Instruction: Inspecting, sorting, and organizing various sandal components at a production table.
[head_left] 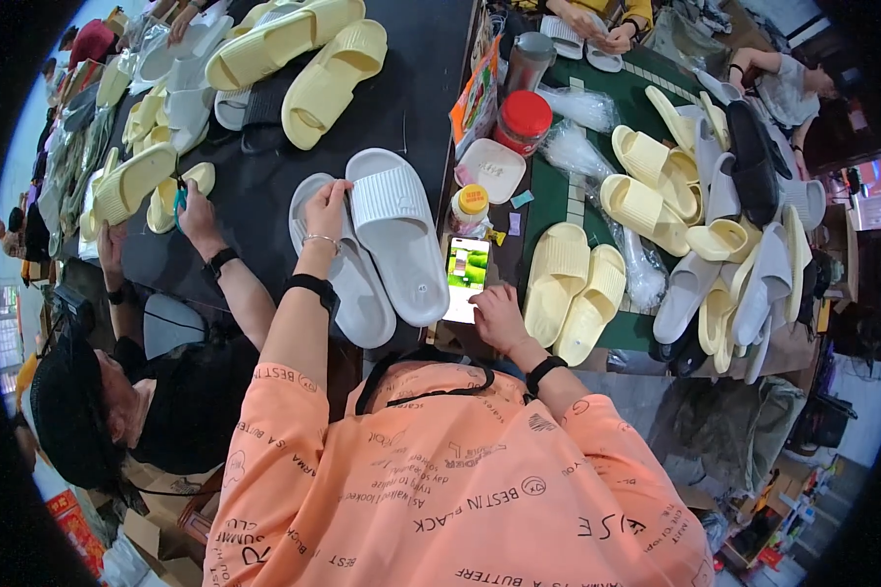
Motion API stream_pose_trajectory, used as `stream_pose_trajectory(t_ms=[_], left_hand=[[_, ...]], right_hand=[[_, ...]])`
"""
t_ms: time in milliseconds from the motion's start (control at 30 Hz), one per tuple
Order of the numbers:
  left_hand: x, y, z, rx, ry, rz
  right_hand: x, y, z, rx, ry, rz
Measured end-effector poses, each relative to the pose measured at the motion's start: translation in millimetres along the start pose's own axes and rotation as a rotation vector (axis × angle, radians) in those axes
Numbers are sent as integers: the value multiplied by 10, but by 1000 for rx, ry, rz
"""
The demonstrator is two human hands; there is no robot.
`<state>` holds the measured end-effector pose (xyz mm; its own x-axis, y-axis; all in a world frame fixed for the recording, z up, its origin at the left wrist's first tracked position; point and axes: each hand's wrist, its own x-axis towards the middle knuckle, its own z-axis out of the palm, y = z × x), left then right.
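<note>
So the person's got two jobs going at once, by the look of it — slides on one side, phone on the other. A pair of light gray slides sits mid-frame at the near edge of the black tabletop (416, 68), straps up top, heels toward the bottom. The right gray slide (416, 264) overlaps the left gray slide (362, 305) a bit.

Left hand (323, 210) is over the left slide's strap, fingers drawn in narrow with the tips at the near side of the right slide's strap. Can't tell if that's a real pinch or just a touch. Right hand (499, 318) isn't gripping anything: one finger reaches the lower right edge of the lit smartphone (468, 264), the rest loosely curled. Phone's just right of the gray slide's heel, well apart from the left fingers.

My read: the step in hand is steadying the pair while working the screen. Next move probably calls for a light tap without nudging that heel — it's close enough to bump.
</note>
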<state>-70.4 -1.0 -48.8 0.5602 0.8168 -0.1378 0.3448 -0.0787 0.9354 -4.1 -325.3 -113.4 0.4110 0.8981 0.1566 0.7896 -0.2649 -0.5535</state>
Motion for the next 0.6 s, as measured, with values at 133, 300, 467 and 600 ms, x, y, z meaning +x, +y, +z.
stream_pose_trajectory(t_ms=[133, 300, 467, 600], left_hand=[[-1, -7, 35, -38, 41, 58], [-2, 5, 24, -23, 43, 40], [-10, 1, 7, -13, 7, 33], [-22, 44, 32, -26, 48, 37]], right_hand=[[45, 57, 8, -33, -9, -7], [108, 96, 12, -58, 38, -1], [173, 114, 3, -106, 34, 57], [287, 133, 14, -73, 29, 66]])
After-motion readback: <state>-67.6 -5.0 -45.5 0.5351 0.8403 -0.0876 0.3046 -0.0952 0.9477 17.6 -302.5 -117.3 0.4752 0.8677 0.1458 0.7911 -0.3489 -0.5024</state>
